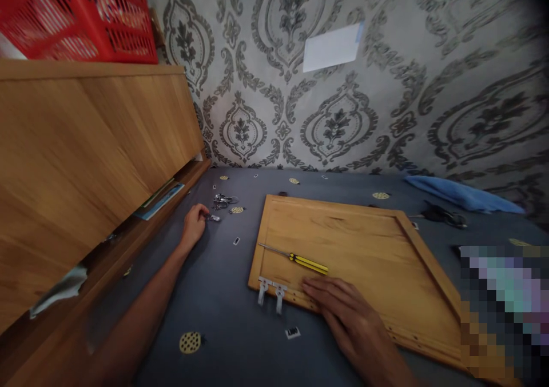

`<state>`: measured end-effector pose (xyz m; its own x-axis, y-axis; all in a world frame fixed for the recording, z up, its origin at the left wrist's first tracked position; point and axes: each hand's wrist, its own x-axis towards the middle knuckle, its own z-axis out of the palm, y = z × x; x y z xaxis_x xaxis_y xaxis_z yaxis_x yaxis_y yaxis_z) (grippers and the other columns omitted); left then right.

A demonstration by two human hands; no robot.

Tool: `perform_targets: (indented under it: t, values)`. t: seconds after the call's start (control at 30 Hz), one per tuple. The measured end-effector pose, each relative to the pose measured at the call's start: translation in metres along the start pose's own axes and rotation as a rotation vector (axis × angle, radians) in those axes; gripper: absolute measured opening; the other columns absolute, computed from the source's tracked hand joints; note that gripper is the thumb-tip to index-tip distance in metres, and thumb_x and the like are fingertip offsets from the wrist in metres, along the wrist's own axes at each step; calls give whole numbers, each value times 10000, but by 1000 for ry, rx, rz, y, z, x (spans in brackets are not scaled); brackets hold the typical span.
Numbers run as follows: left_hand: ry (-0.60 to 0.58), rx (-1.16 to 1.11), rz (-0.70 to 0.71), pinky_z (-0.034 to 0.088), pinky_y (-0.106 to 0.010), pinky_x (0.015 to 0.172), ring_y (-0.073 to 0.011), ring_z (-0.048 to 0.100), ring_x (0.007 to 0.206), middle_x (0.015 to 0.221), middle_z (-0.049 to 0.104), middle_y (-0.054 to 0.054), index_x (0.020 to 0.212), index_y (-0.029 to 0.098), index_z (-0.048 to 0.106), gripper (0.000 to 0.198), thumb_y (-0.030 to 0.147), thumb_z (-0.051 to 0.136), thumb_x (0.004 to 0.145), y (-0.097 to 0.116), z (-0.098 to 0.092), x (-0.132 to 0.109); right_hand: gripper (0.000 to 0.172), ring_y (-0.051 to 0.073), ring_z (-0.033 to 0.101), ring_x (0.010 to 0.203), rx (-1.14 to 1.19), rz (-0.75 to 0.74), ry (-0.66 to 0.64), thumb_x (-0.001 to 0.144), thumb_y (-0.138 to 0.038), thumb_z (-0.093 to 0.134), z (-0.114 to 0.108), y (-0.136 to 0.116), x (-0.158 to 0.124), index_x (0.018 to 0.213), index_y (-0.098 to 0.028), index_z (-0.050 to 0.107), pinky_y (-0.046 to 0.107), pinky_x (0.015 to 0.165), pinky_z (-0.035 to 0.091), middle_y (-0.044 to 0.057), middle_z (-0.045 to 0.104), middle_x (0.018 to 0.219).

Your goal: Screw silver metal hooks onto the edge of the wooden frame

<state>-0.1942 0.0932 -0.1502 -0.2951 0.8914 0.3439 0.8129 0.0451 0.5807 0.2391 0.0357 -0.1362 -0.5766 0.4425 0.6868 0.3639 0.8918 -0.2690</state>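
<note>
My left hand [196, 224] is at the left on the dark patterned cloth, fingers curled in a pinch on a small silvery metal piece [214, 218]. Just beyond lies a little heap of metal hinge parts [222, 200]. My right hand [349, 312] rests flat on the near edge of a wooden door panel [351, 238], fingers stretched out. On the panel, beyond that hand, lies a screwdriver [306, 262] with a yellow and black handle, its tip pointing left. Two metal hinges [271, 291] sit at the panel's near left corner, their arms sticking out over the edge.
A wooden cabinet [107, 141] runs along the left, with a red plastic basket [124, 18] on top. Papers [160, 201] poke from its lower slot. A blue cloth [463, 194] and a dark tool [441, 214] lie at the right. Patterned wallpaper [278, 90] covers the wall behind.
</note>
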Motion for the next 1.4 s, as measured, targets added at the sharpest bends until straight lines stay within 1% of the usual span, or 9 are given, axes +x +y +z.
perform_targets:
  t: [0.3,0.53,0.67,0.8,0.97,1.07,1.17,1.3,1.4]
  values:
    - [-234,33,101,592,-465,926,-250,668,1101,1293,641,-112,1292,162,610,362,358,648,990,-10,-23,2,424,225,755,999,27,12,25,964,-61,496,-1,-5,2,1283,-262,690,391,838,644,61,799,1087]
    - [-380,-34,154,594,-458,916,-246,673,1085,1273,649,-108,1281,158,614,356,360,648,990,-16,-41,6,417,248,740,1051,21,76,-30,964,-56,492,-2,-9,1,1260,-263,700,450,877,637,72,787,1130]
    - [-461,-82,183,579,-453,924,-235,676,1057,1188,681,-93,1168,143,659,298,371,661,977,-12,-55,6,426,245,737,1039,39,77,-21,956,-44,490,-1,-9,1,1260,-254,700,448,872,635,73,788,1129]
    - [-481,-119,173,563,-409,910,-237,686,1005,1079,724,-77,1028,161,720,275,394,678,888,-2,-64,2,433,251,736,1040,47,79,-22,956,-50,485,-1,-9,1,1268,-255,706,453,871,632,90,786,1129]
    - [-458,-126,154,536,-386,935,-254,676,1033,1075,743,-81,1060,180,736,363,463,581,894,8,-64,-1,429,254,736,1042,45,95,-33,961,-63,496,-1,-9,0,1272,-266,711,460,880,630,84,785,1138]
    - [-461,-116,149,545,-351,855,-239,677,941,1022,744,-76,1066,175,732,395,497,623,866,11,-61,-1,434,250,735,1051,46,95,-38,960,-65,503,0,-8,-1,1281,-271,709,457,898,627,80,784,1146]
    - [-476,-109,168,531,-338,845,-238,669,909,979,739,-77,975,172,752,401,535,657,832,15,-59,-1,431,245,732,1063,39,96,-32,955,-57,507,1,-7,-1,1269,-267,716,447,910,623,82,784,1146]
    - [-493,-109,184,510,-343,900,-248,664,966,981,739,-81,933,185,763,450,583,556,900,20,-57,-2,405,242,732,1054,34,89,-25,954,-52,513,3,-7,-2,1236,-252,723,443,909,623,79,783,1151]
    - [-504,-94,176,506,-329,857,-236,655,921,951,728,-76,887,184,752,449,591,563,884,23,-57,-2,395,243,726,1065,42,101,-33,953,-52,517,3,-8,-2,1234,-242,721,450,913,621,81,781,1156]
